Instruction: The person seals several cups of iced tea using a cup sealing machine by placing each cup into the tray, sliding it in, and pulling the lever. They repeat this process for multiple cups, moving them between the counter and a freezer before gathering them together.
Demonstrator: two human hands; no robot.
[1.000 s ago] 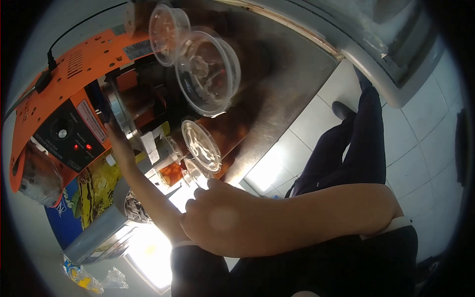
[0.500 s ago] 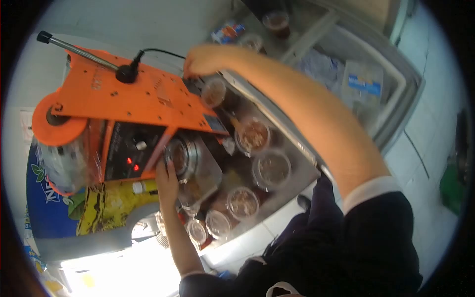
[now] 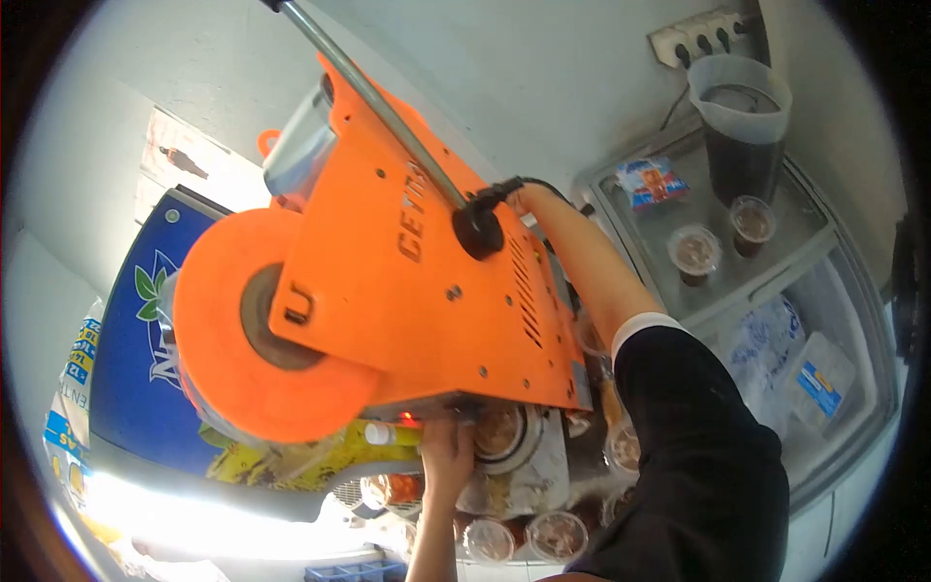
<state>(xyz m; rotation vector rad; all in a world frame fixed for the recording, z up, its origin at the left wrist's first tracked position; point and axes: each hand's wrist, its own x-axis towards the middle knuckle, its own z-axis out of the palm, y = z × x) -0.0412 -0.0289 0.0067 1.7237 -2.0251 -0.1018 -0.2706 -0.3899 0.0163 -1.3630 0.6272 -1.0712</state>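
Note:
A large orange sealing machine [image 3: 417, 281] with a metal lever [image 3: 373, 102] and an orange film roll [image 3: 218, 339] fills the middle. My right hand [image 3: 526, 201] reaches to its far side beside the black plug and cable [image 3: 504, 189]; the fingers are mostly hidden there. Below the machine's front edge, my left hand [image 3: 448, 454] has its visible fingers extended, the tips under the edge. It lies beside a round metal cup holder [image 3: 524, 441] with a filled cup [image 3: 497, 432] in it. Nothing shows held in the left hand.
Lidded or sealed cups [image 3: 557, 535] stand along the near counter edge. At the right, a freezer [image 3: 878, 388] holds bags and a tub [image 3: 822, 378]; on its top are a pitcher of dark liquid [image 3: 742, 145], two cups [image 3: 694, 252] and a packet [image 3: 650, 182]. A socket strip [image 3: 696, 37] is on the wall.
The view has shifted up and closer, so the machine looks larger. My right hand has gone from above the counter's back edge to behind the machine. My left hand remains by the cup holder.

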